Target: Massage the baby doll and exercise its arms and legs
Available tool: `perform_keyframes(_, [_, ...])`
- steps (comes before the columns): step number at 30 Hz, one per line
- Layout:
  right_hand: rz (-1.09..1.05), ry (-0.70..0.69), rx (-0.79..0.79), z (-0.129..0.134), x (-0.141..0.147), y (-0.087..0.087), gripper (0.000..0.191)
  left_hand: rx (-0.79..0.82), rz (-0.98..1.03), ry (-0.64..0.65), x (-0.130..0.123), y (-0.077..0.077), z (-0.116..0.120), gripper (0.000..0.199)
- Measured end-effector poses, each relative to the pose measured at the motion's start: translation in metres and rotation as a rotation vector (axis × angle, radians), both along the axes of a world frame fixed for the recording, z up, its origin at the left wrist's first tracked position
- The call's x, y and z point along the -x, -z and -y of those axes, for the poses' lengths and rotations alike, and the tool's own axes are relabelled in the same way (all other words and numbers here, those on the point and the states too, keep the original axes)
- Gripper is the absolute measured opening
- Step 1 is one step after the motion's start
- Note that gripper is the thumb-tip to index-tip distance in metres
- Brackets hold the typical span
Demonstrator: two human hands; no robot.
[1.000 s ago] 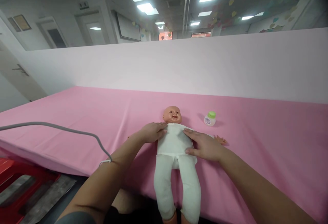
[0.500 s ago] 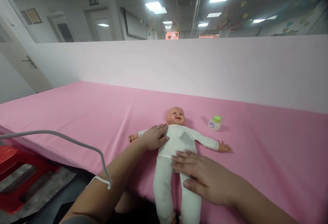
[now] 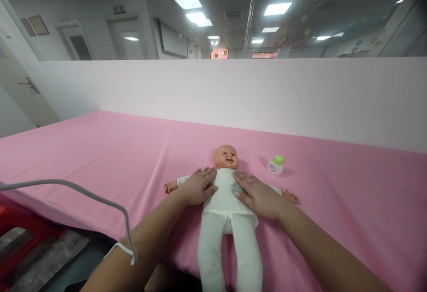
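Observation:
A baby doll (image 3: 227, 196) in white clothes lies on its back on a pink cloth (image 3: 133, 149), its head toward the wall and its arms spread out. My left hand (image 3: 199, 186) rests flat on the doll's shoulder and upper chest at the left. On the opposite side of the chest lies my right hand (image 3: 258, 193), its fingers extended near the neckline, covering part of the doll's sleeve. Neither hand is closed around anything. The doll's feet are mostly cut off by the bottom edge of the view.
A small clear jar with a green lid (image 3: 275, 165) lies tilted to the right of the doll's head. A grey cable (image 3: 83, 189) crosses at the left by my forearm. A red stool (image 3: 23, 229) stands at lower left; a white wall (image 3: 233, 91) rises behind.
My right hand has moved up from the doll's hip and thigh to its upper chest. My left hand stays on the shoulder. The view has shifted slightly.

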State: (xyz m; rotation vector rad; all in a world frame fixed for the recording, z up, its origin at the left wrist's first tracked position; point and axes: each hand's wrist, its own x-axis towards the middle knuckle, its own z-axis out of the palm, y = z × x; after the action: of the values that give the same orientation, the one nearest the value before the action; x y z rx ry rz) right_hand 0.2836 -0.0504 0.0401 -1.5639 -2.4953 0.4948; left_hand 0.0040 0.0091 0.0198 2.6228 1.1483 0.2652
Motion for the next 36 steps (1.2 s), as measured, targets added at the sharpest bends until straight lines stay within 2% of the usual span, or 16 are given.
perform_keyframes(6, [0.04, 0.14, -0.011, 0.003, -0.018, -0.002, 0.074, 0.027, -0.015, 0.015, 0.001, -0.009, 0.003, 0.072])
perform_keyframes(9, [0.023, 0.162, -0.019, 0.007, -0.026, 0.002, 0.069, 0.034, 0.002, 0.053, 0.007, -0.021, 0.017, 0.071])
perform_keyframes(13, [-0.012, 0.208, -0.048, 0.01, -0.029, 0.009, 0.07, 0.109, 0.086, 0.252, 0.02, -0.041, 0.056, 0.065])
perform_keyframes(16, [-0.038, 0.183, -0.067, 0.012, -0.025, 0.008, 0.075, 0.153, 0.162, 0.414, 0.023, -0.051, 0.087, 0.065])
perform_keyframes(19, [-0.041, 0.14, -0.073, 0.014, -0.02, 0.006, 0.08, 0.195, 0.158, 0.511, 0.018, -0.054, 0.107, 0.071])
perform_keyframes(21, [-0.041, 0.143, -0.065, 0.015, -0.017, 0.006, 0.081, 0.206, 0.145, 0.526, 0.012, -0.052, 0.11, 0.073])
perform_keyframes(24, [-0.045, 0.141, -0.057, 0.014, -0.017, 0.009, 0.082, 0.193, 0.125, 0.515, 0.003, -0.045, 0.099, 0.076])
perform_keyframes(29, [-0.031, 0.127, -0.063, 0.012, -0.019, 0.012, 0.084, 0.108, 0.085, 0.49, -0.015, -0.032, 0.058, 0.075])
perform_keyframes(33, [-0.05, 0.124, -0.064, 0.011, -0.02, 0.013, 0.082, 0.043, 0.046, 0.418, -0.025, -0.024, 0.022, 0.072])
perform_keyframes(36, [-0.06, 0.121, -0.061, 0.01, -0.019, 0.014, 0.081, -0.024, 0.044, 0.326, -0.019, -0.016, 0.0, 0.071])
